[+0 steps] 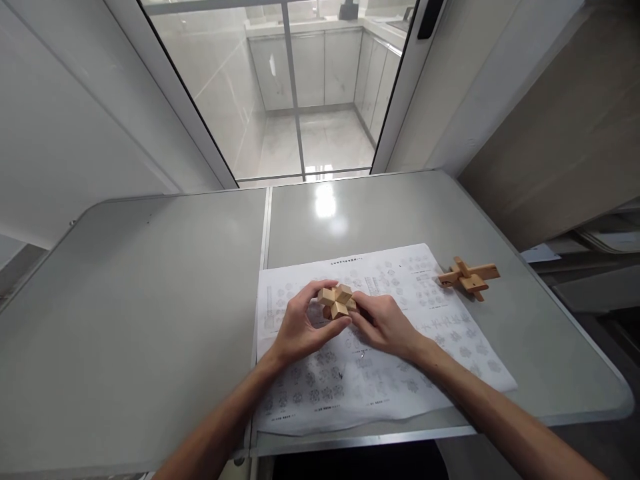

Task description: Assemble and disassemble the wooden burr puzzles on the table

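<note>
A small star-shaped wooden burr puzzle (338, 300) of pale interlocking blocks is held between my two hands, just above the paper. My left hand (306, 320) grips it from the left, with the thumb along its near side and the fingers over its far side. From the right, my right hand (384, 320) pinches its right side, and the fingertips there are partly hidden. Beneath both hands lies a large printed instruction sheet (440, 360) with rows of small diagrams. A darker wooden interlocking puzzle (469, 277) rests at the sheet's right edge.
The grey table (150, 320) has a pale seam (266, 227) running from front to back, left of the sheet. A framed glass door (293, 87) stands at the table's far edge, with cabinets behind it. Shelving (600, 233) is at the right.
</note>
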The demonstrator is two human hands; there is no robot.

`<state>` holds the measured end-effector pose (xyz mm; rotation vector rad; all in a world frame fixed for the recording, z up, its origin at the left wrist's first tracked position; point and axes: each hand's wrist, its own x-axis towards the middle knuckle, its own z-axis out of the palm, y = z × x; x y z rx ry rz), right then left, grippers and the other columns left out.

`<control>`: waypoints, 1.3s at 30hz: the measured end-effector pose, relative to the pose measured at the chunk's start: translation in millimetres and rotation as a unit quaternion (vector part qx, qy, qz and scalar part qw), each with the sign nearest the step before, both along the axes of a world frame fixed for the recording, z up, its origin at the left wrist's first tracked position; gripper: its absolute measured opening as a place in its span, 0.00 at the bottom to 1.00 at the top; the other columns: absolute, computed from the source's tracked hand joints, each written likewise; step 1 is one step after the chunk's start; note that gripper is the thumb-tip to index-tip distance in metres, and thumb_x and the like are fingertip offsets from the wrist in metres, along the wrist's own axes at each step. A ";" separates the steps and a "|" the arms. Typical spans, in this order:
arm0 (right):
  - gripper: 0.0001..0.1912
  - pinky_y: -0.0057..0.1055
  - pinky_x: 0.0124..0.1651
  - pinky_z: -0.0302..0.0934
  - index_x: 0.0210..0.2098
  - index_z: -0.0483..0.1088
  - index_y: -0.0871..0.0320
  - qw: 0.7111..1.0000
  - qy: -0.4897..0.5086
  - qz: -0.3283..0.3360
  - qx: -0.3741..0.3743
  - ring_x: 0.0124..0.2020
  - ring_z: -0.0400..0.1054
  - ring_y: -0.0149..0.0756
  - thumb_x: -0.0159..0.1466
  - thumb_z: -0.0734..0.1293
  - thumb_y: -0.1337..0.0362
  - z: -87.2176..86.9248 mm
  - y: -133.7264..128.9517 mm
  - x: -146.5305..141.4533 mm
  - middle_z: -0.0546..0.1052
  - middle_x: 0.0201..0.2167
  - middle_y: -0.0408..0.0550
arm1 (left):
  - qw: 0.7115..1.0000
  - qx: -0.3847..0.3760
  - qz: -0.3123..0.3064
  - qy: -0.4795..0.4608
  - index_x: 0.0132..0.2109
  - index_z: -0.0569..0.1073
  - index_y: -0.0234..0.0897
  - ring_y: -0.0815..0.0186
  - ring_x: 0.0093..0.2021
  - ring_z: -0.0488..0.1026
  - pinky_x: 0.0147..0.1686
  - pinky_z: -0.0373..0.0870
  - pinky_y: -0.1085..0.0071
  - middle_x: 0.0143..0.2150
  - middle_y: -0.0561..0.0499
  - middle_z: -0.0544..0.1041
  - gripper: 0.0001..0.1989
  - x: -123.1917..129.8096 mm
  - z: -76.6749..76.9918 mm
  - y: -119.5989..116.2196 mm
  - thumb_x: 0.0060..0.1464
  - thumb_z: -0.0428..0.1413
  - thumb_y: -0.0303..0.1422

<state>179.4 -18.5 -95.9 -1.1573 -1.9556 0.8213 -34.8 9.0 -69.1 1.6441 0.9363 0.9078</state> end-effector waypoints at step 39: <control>0.05 0.30 0.33 0.67 0.46 0.75 0.53 0.994 0.107 -0.015 -0.018 0.31 0.70 0.35 0.75 0.66 0.64 2.0 4.4 4.2 0.80 0.36 0.46 | 0.981 0.178 0.062 0.045 0.61 0.73 0.41 0.59 0.49 0.79 0.51 0.78 0.60 0.53 0.46 0.81 0.32 1.6 -11.5 -3.8 0.53 0.74 0.39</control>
